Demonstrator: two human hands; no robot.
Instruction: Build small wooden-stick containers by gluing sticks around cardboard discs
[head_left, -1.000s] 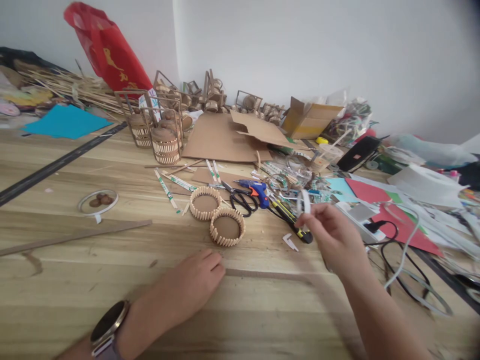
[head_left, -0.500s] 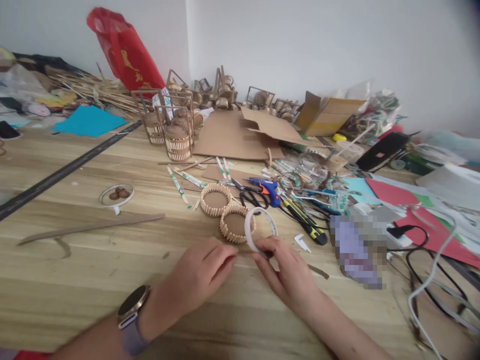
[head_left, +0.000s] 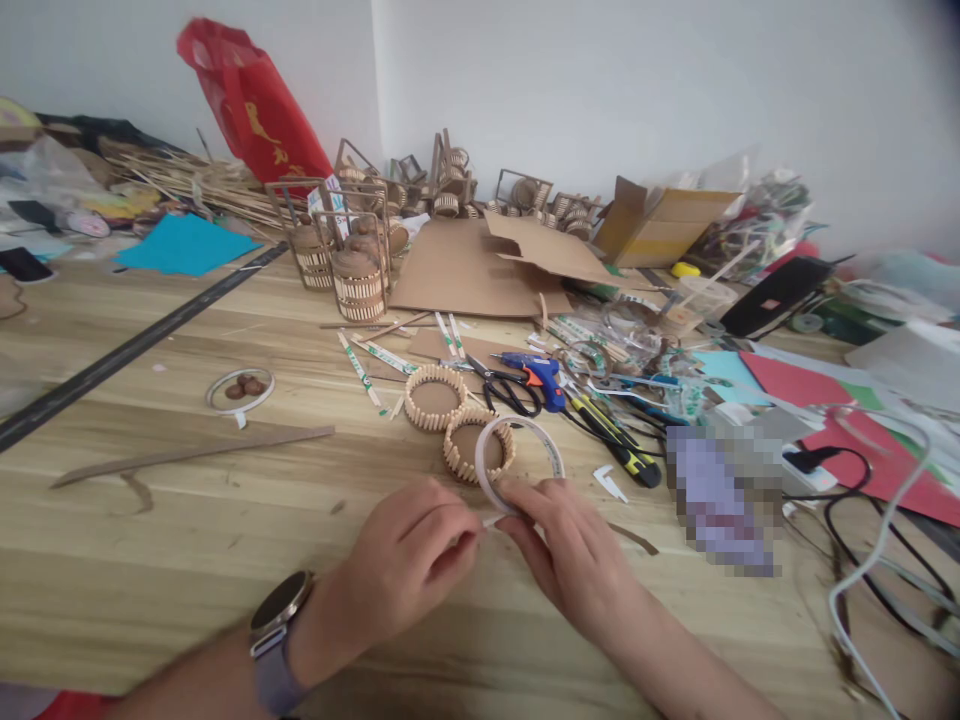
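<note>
My right hand [head_left: 571, 556] holds a white roll of tape [head_left: 553, 447] upright by its lower rim, just above the wooden table [head_left: 150, 560]. My left hand [head_left: 405, 560], with a watch on the wrist, pinches at the tape's loose end beside the right fingers. Directly behind the roll sit two small round trays ringed with wooden sticks, the nearer one [head_left: 469, 452] partly seen through the roll, the other [head_left: 435, 396] a little farther left.
Scissors [head_left: 504, 392], a blue glue gun [head_left: 541, 376] and a yellow-black cutter [head_left: 619, 450] lie right of the trays. Another tape ring [head_left: 240, 390] and a cardboard strip [head_left: 195, 455] lie left. Cardboard sheets, stick cages, coloured paper and cables crowd the back and right.
My right hand brought the tape roll from the right side down in front of me. My left hand lifted off the table and met it at the roll's edge.
</note>
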